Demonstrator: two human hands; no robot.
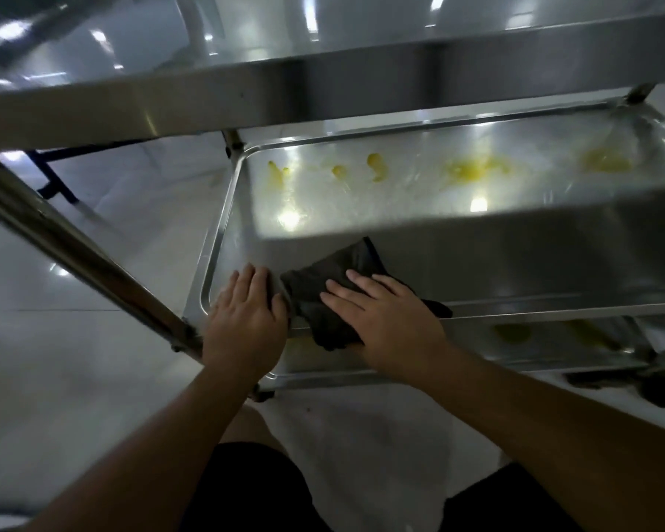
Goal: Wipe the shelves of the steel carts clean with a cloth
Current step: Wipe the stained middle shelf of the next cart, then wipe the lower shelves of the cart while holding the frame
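Note:
A steel cart fills the view. Its middle shelf [477, 263] carries several yellow smears [473, 170] along the far side. A dark cloth [323, 278] lies at the shelf's near left corner, draped over the front rim. My right hand [384, 320] rests flat on the cloth, fingers spread and pointing left. My left hand [246, 312] lies flat on the shelf's near left rim, beside the cloth and touching its edge. The top shelf [323, 82] overhangs the far part. The bottom shelf [553, 339] shows below, with yellow smears [511, 334] on it.
A cart upright [77, 255] slants down from the left to the shelf's corner. Pale glossy floor tiles [73, 339] surround the cart. A dark frame [54, 178] stands on the floor at the left. My knees in dark shorts are at the bottom.

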